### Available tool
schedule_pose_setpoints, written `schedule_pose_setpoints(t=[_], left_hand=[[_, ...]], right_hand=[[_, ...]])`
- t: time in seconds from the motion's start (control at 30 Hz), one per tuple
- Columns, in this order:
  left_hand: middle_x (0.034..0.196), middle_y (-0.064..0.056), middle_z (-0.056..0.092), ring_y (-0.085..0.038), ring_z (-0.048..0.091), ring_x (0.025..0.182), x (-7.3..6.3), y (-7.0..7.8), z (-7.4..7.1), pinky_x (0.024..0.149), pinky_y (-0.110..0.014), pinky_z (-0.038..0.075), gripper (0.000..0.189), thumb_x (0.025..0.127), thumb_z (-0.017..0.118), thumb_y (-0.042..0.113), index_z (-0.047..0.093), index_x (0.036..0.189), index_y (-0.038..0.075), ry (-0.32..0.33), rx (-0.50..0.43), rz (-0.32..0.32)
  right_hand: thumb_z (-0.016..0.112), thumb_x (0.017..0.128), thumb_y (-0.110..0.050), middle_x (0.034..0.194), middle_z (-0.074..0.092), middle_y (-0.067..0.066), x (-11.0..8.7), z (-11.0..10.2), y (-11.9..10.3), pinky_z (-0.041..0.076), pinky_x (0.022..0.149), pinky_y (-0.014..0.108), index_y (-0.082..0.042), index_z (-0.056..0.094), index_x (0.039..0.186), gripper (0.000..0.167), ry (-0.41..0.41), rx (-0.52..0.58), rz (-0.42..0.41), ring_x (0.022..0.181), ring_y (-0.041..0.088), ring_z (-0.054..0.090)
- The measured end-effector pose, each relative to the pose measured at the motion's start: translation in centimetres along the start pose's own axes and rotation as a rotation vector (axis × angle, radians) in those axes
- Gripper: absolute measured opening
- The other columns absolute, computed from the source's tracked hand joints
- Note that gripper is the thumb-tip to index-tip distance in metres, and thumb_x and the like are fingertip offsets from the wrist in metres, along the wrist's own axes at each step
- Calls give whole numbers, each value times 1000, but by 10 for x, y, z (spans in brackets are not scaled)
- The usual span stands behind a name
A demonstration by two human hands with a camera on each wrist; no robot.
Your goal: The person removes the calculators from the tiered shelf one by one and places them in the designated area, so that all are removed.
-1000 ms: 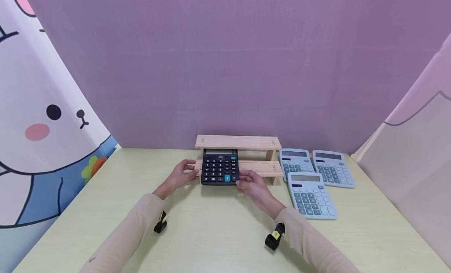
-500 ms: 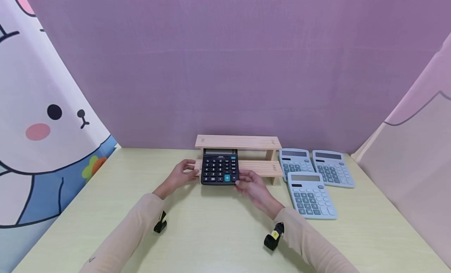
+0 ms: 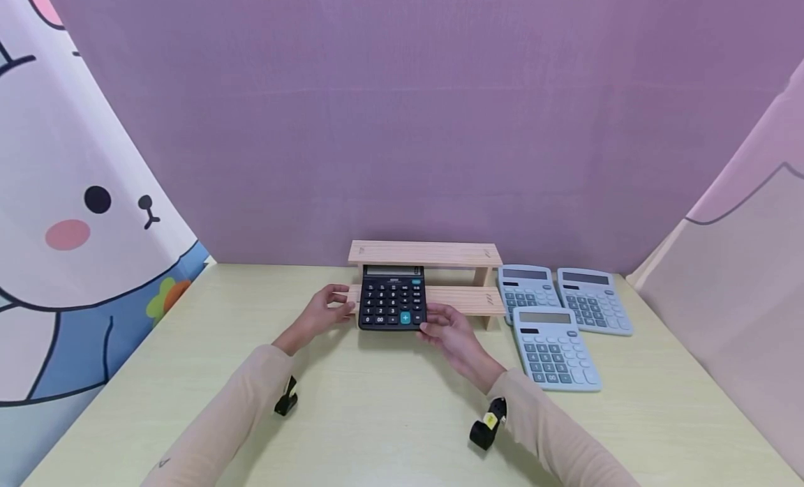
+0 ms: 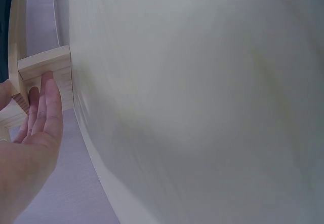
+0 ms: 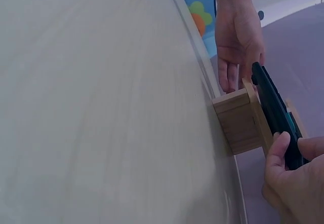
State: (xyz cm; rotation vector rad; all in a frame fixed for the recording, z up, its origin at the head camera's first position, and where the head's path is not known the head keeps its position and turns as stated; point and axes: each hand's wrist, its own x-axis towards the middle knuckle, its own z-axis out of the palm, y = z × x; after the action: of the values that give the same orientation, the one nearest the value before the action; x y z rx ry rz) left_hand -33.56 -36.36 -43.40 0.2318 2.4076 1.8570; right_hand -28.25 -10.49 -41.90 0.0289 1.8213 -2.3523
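A black calculator (image 3: 391,300) leans face-up on the lower board of a small two-tier wooden shelf (image 3: 458,301), its screen end under the upper board. My right hand (image 3: 457,339) pinches its lower right corner; the right wrist view has thumb and finger on opposite faces of the calculator (image 5: 273,105). At the shelf's left end my left hand (image 3: 319,314) holds the lower board. In the left wrist view that hand (image 4: 43,120) has its thumb on one side of the board and its fingers behind, near the wooden leg (image 4: 58,72).
Right of the shelf lie several light blue calculators on the table: one in front (image 3: 555,347), one at the back right (image 3: 593,302) and one beside the shelf (image 3: 526,278). A purple backdrop (image 3: 414,124) rises behind the table (image 3: 377,417).
My right wrist has shifted very slightly left. Both hands, the black calculator and the shelf otherwise stay in place.
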Motion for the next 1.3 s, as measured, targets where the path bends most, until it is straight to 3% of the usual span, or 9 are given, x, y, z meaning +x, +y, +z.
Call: schedule_pose_setpoints(t=[0.37,0.77,1.3], left_hand=[[118,-31,46,-37,63,93,-2,2,0,85,-36,57,47,90,54,2,32,130,-10,-18,-4,21],[118,-30,47,-25,64,87,-3,4,1,85,-35,57,46,90,54,2,34,130,-9,-9,7,6],[119,-32,47,-27,64,88,0,1,1,84,-37,57,47,90,54,3,32,130,-10,-16,10,9]], right_hand=[[50,79,18,96,53,11,-3,-2,0,57,77,24,5,41,125,48,-5,29,14,80,16,58],[51,79,17,97,54,11,-9,-5,-1,57,78,25,6,40,126,49,-2,22,26,81,16,58],[46,80,19,96,56,11,-15,-8,-1,56,77,25,7,39,125,46,-15,18,21,81,16,57]])
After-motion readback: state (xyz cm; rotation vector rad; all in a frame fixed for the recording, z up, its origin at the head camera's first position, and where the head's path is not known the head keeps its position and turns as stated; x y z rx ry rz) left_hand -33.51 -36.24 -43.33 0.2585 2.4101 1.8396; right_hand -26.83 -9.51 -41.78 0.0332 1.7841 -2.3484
